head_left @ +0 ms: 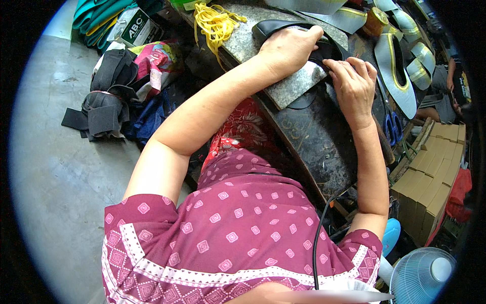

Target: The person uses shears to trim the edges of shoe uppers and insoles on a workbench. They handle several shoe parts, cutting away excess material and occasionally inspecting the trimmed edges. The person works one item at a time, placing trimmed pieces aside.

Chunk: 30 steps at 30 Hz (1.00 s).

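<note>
Grey slab [295, 91]; black piece [331, 49] slants left-to-right, rounded end [259, 32] left.

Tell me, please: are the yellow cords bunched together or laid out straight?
Bunched together: the yellow cords lie in a tangled heap with overlapping loops.

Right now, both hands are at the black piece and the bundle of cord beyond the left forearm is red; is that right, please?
Not quite: the head view shows that the bundle of cord is yellow, not red. The left hand and right hand are indeed at the black piece.
</note>
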Each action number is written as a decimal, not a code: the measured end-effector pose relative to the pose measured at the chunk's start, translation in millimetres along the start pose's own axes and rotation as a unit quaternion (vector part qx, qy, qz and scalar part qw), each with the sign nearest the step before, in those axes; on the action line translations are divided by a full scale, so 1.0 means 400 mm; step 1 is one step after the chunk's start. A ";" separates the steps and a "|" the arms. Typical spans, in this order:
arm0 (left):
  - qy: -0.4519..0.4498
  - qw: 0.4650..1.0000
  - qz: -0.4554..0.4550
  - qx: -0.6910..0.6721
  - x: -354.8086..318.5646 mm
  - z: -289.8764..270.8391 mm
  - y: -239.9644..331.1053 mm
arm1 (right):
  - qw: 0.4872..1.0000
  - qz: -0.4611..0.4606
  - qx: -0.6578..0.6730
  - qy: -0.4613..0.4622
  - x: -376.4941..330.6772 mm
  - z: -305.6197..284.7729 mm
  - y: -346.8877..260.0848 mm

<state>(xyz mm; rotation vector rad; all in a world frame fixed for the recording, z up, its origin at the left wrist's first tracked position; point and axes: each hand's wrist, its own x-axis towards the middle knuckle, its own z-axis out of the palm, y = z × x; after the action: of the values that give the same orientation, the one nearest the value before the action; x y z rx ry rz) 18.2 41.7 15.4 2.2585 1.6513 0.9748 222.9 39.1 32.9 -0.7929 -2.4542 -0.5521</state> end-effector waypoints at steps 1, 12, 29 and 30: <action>-0.003 1.000 -0.001 0.011 0.001 0.004 0.000 | 1.000 0.003 -0.010 -0.006 0.000 0.001 -0.003; 0.074 0.979 0.181 0.063 -0.062 -0.006 0.058 | 0.999 0.018 -0.023 -0.043 0.010 0.004 -0.012; -0.012 0.981 0.078 0.176 -0.159 -0.044 0.016 | 0.998 0.005 -0.023 -0.052 0.027 -0.002 -0.029; -0.015 0.982 0.078 0.172 -0.155 -0.047 0.019 | 0.998 0.005 -0.027 -0.056 0.032 -0.001 -0.033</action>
<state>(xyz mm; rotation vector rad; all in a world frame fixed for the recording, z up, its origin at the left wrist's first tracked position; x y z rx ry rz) 2.4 -21.4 8.9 2.6436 1.7688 0.7231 205.5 34.5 37.5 -0.8783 -2.5454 -0.5867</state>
